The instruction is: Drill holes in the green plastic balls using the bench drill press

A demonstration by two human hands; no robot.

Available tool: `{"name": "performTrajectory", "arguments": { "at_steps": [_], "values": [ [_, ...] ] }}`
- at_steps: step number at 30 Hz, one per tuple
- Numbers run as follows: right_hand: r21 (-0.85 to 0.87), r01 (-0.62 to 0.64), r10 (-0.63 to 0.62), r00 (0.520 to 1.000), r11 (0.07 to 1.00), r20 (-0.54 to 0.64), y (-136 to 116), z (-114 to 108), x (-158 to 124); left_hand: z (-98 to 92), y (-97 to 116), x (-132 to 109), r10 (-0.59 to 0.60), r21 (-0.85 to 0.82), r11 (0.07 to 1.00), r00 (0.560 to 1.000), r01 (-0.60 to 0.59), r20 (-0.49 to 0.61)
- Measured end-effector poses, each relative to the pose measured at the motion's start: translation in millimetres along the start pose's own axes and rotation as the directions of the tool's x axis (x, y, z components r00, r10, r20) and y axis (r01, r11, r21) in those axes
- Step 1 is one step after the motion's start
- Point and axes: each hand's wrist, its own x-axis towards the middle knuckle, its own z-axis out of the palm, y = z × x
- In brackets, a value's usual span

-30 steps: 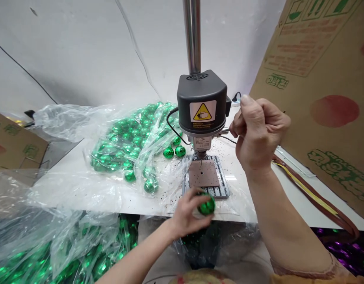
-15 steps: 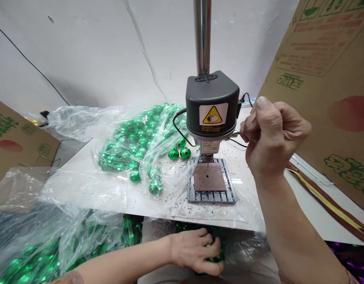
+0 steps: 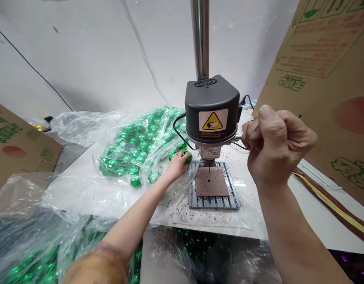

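Note:
My left hand point(image 3: 178, 165) reaches over the white table to the loose shiny green balls beside the plastic bag. Its fingers are curled over a green ball point(image 3: 188, 157), which is partly hidden by them. My right hand point(image 3: 278, 146) is closed around the feed handle of a small black bench drill point(image 3: 212, 108); most of the handle is hidden in the fist. Under the drill bit lies a brown square board point(image 3: 212, 185) with a dark hole, resting on the slotted metal base point(image 3: 214, 203).
A clear plastic bag of green balls point(image 3: 134, 138) lies left of the drill. Cardboard boxes stand at the left point(image 3: 19, 142) and right point(image 3: 324, 98). Dark shavings dot the white table point(image 3: 78, 169). More green balls in plastic point(image 3: 37, 264) sit below its front edge.
My left hand has moved from below the table's front edge up to the loose green balls by the bag. My right hand stays closed on the drill's handle.

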Motion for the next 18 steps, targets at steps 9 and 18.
{"name": "performTrajectory", "arguments": {
  "at_steps": [9,18],
  "values": [
    [-0.002,0.019,-0.019,1.000,1.000,-0.003,0.3,-1.7,-3.1,-5.3,6.1,-5.4,-0.334,-0.566,0.787,0.941,0.245,-0.056],
    [-0.004,0.094,-0.094,0.996,0.996,0.010,1.9,0.0,-1.7,-6.7,59.3,-71.2,-0.295,-0.746,0.566,0.931,0.351,0.214]
  ]
}}
